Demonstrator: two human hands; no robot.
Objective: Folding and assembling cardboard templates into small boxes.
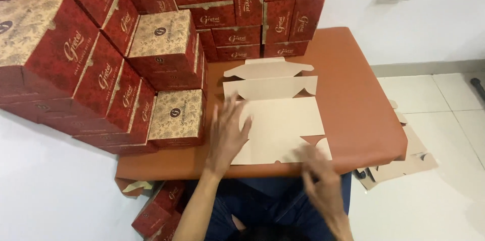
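The flat cardboard sheet [275, 120] lies unfolded near the table's [353, 104] front edge. I judge it light, thin and bendy, best taken by its edges. My left hand [227, 132] presses it open-palmed; my right hand [318, 178], blurred, fingers loosely spread, touches its front corner. Finished red boxes [101, 69] are stacked along the left.

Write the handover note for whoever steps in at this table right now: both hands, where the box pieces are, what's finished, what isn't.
Left hand: open, fingers spread, pressing flat on the left part of the unfolded box blank.
Right hand: open, blurred, at the blank's near right corner; holds nothing.
The blank lies plain side up on the brown table, flaps unfolded.
Done: assembled red boxes stacked along the left and back of the table, a few more on the floor by the left knee.
Left: this blank is not folded yet; more flat blanks lie on the floor at the right.
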